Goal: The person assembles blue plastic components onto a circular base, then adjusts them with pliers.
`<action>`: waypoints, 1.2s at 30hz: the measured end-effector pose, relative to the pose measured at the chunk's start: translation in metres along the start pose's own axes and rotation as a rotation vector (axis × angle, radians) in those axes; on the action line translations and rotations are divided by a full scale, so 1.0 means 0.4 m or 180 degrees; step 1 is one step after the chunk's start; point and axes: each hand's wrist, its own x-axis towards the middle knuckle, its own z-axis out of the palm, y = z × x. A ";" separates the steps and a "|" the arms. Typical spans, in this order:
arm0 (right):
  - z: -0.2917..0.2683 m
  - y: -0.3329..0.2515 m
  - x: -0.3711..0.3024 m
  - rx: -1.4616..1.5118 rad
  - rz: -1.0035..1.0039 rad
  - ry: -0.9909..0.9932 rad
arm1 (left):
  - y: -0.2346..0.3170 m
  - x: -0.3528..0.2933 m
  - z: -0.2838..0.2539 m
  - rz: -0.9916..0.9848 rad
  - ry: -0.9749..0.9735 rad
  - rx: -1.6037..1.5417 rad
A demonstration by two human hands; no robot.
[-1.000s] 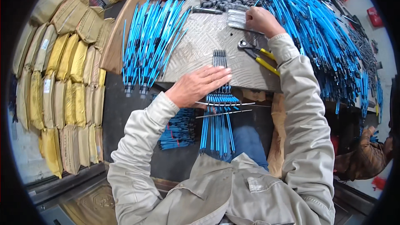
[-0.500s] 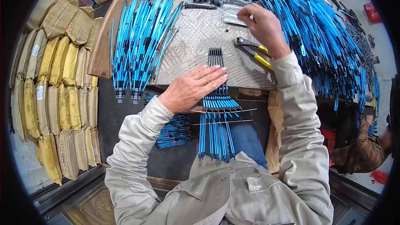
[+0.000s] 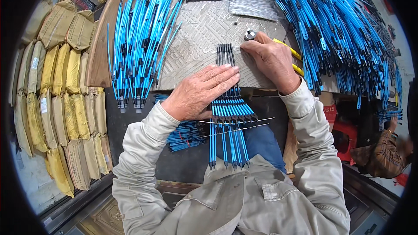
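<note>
My left hand (image 3: 204, 89) lies across a row of thin blue-and-black rods (image 3: 231, 108), fingers flat on top and thumb at their left side; it holds them at the table's front edge. The rods' black upper ends lie on the table, while the blue lower ends fan out over my lap. Two thin metal wires (image 3: 257, 125) run crosswise through the row. To the right, my right hand (image 3: 272, 58) is closed in a pinch beside the pliers (image 3: 288, 48) with yellow handles, partly covering them. Anything between its fingertips is too small to make out.
A pack of thin wires (image 3: 253, 6) lies at the back. Blue rods form one pile (image 3: 146, 43) at left and a bigger heap (image 3: 331, 30) at right. Bundled rods (image 3: 185, 135) lie below the table edge. Wrapped packages (image 3: 56, 74) are stacked left; another person (image 3: 383, 152) is at far right.
My right hand has come down and nearer from beside the wire pack to the pliers. My left hand stays on the rods, whose lower ends have shifted slightly.
</note>
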 end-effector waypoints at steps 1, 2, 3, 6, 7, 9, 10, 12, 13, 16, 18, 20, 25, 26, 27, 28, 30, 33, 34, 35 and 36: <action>0.002 -0.001 0.000 0.0002 0.0007 -0.0005 | -0.001 0.000 -0.002 -0.0009 0.0014 -0.0040; 0.002 -0.001 -0.001 -0.0012 0.0026 -0.0001 | -0.001 0.000 -0.001 -0.0010 0.0028 -0.0078; 0.002 -0.001 -0.002 -0.0027 0.0044 0.0002 | 0.000 0.001 0.000 -0.0003 0.0024 -0.0084; 0.008 0.000 -0.001 -0.0056 0.0055 0.0010 | 0.003 0.000 0.007 -0.0009 0.0021 -0.0014; 0.011 -0.001 0.003 -0.0064 0.0030 0.0014 | 0.002 -0.002 0.008 -0.0011 0.0023 -0.0019; 0.011 -0.001 0.006 -0.0071 0.0003 0.0014 | -0.002 -0.005 0.008 0.0005 0.0053 -0.0002; 0.008 0.001 0.006 -0.0038 -0.0026 -0.0003 | -0.003 -0.006 0.008 0.0011 0.0066 0.0008; 0.003 0.003 0.007 0.0032 -0.0089 -0.0033 | -0.007 -0.006 0.005 0.0049 -0.0031 0.0100; 0.004 0.004 0.009 0.0039 -0.0095 -0.0034 | -0.010 -0.006 0.004 0.0094 -0.0128 0.0193; 0.012 0.008 0.021 0.0078 -0.0178 -0.0118 | -0.014 -0.009 0.004 0.0124 -0.0203 0.0272; 0.019 0.022 0.032 0.0204 -0.0291 -0.0083 | -0.014 -0.011 0.008 0.0119 -0.0153 0.0229; 0.023 0.035 0.040 0.0432 -0.0502 0.0000 | -0.014 -0.011 0.011 0.0124 -0.0169 0.0271; 0.019 0.028 0.051 0.0475 -0.0520 -0.0150 | -0.022 -0.015 0.021 0.0209 -0.0127 0.0323; 0.018 0.019 0.049 0.0333 -0.0425 -0.0225 | -0.022 -0.017 0.022 0.0247 -0.0094 0.0305; 0.014 0.007 0.048 0.0187 -0.0326 -0.0296 | -0.020 -0.018 0.020 0.0230 -0.0084 0.0305; 0.012 -0.001 0.048 0.0040 -0.0226 -0.0366 | -0.018 -0.018 0.015 0.0181 -0.0098 0.0165; 0.012 -0.007 0.048 0.0033 -0.0201 -0.0429 | -0.014 -0.018 0.008 0.0086 -0.0126 -0.0116; 0.008 -0.013 0.054 0.0014 -0.0123 -0.0549 | -0.016 -0.020 0.009 0.0093 -0.0109 -0.0161; 0.004 -0.015 0.059 -0.0081 -0.0150 -0.0649 | -0.016 -0.020 0.009 0.0105 -0.0106 -0.0184; -0.001 -0.018 0.064 -0.0177 -0.0175 -0.0748 | -0.017 -0.021 0.010 0.0096 -0.0101 -0.0189; -0.003 -0.021 0.068 -0.0272 -0.0200 -0.0847 | -0.017 -0.021 0.011 0.0091 -0.0080 -0.0214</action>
